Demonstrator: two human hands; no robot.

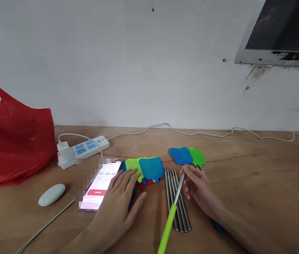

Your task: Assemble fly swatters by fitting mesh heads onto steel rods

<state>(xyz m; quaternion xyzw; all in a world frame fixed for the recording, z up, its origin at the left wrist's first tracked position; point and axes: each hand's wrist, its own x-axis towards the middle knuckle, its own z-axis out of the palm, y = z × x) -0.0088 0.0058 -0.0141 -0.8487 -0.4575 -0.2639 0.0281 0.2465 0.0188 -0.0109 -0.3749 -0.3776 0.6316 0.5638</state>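
Note:
My right hand pinches the tip of a metal rod with a lime-green handle, which slants down toward the front edge of the view. My left hand is open, fingers spread over the near left part of a pile of mesh fly swatter heads; whether it presses on them I cannot tell. On top of that pile are a blue swatter head and a yellow-green swatter head. Several bare metal rods lie side by side between my hands. Beyond my right hand lie a blue swatter head and a green swatter head.
A lit phone showing a timer lies beside my left hand. Farther left are a white computer mouse, a white power strip with a plug, and a red plastic bag. A white cable runs along the wall.

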